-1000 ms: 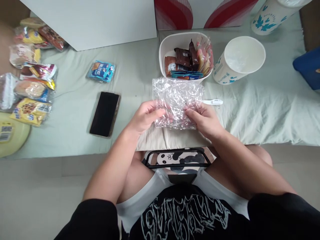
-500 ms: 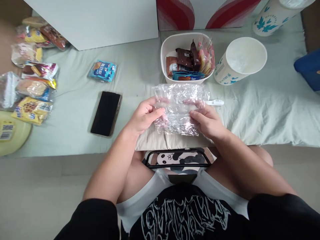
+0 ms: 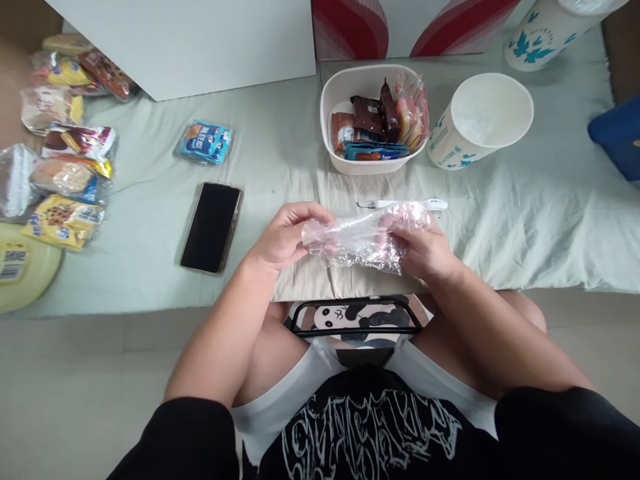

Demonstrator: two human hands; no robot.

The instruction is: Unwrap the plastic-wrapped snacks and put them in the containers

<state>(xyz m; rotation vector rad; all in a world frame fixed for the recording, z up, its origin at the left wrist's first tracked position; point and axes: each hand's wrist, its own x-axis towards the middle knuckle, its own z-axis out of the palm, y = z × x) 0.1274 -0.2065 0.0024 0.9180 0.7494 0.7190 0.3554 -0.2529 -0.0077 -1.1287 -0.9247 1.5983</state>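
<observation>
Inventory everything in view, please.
Plastic: one piece, clear, centre
Slim tool: one, white, beyond plastic
Bin: one, white, back centre
Wrapped snacks: several, mixed, in bin
Cups: two, white and blue, right
Object: one, blue, right edge
Phone: one, black, left
Packets: count unclear, blue, beyond phone
Snack packs: several, mixed, far left
Round container: one, yellow, left edge
Box panels: two, white and red, back
Cloth: one, green, beneath
Panda print: one, near side
Shirt: one, black, near edge
Left hand, right hand: one each, holding plastic

Black lettered shirt [image 3: 370, 433]; white shorts [image 3: 293, 393]
</observation>
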